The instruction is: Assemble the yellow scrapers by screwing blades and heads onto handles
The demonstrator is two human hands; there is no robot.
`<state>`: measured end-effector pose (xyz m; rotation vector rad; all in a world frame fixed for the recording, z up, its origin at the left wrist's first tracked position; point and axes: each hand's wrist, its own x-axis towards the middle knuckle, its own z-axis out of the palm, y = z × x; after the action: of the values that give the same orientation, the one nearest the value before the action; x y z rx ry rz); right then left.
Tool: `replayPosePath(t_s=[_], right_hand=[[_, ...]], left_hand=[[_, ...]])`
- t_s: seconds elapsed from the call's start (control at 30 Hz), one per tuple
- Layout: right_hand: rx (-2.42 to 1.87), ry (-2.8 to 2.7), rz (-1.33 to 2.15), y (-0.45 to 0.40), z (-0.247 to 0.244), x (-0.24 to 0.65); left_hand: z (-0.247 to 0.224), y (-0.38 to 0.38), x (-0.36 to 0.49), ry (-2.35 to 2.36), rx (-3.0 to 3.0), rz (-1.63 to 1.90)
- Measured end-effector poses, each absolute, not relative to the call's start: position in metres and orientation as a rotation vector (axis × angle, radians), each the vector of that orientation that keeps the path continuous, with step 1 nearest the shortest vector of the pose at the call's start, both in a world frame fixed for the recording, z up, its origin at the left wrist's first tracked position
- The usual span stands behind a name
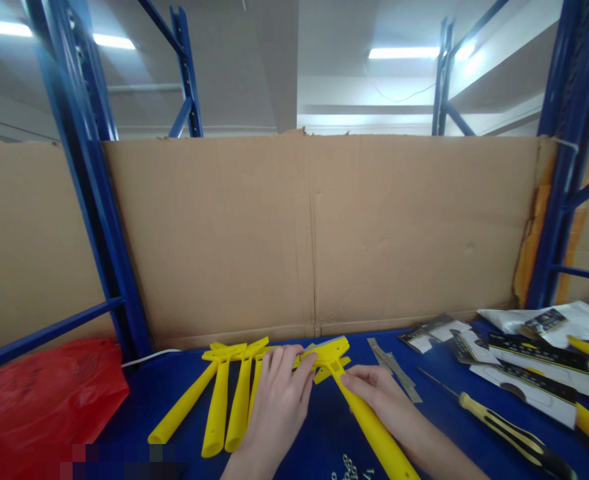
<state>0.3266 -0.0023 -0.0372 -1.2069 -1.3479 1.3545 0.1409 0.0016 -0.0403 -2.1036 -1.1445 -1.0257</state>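
Note:
A yellow plastic scraper lies slanted before me, its wide head away from me and its hollow-looking handle toward me. My right hand grips it at the neck, fingers closed around the handle. At the left end of the head, my left hand pinches the edge, where a thin grey blade strip shows along the top. Part of that strip is hidden by the fingers. Left of my left hand, several more yellow scrapers rest side by side. Loose grey blades lie just beyond my right hand.
A screwdriver lies at the right, beside several packaged scrapers with black-and-white cards. Small metal screws sit at the front edge. A red plastic bag is at left. Cardboard and blue rack posts stand behind.

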Motion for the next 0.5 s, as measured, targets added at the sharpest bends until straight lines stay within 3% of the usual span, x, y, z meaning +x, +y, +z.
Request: replayPosePath(t_s=[0.5], right_hand=[[-1.177,-1.265,1.467,-0.0010,-0.0287,0.3316]], left_hand=[[-0.0412,0.0015,0.1376,-0.993,-2.097,-0.963]])
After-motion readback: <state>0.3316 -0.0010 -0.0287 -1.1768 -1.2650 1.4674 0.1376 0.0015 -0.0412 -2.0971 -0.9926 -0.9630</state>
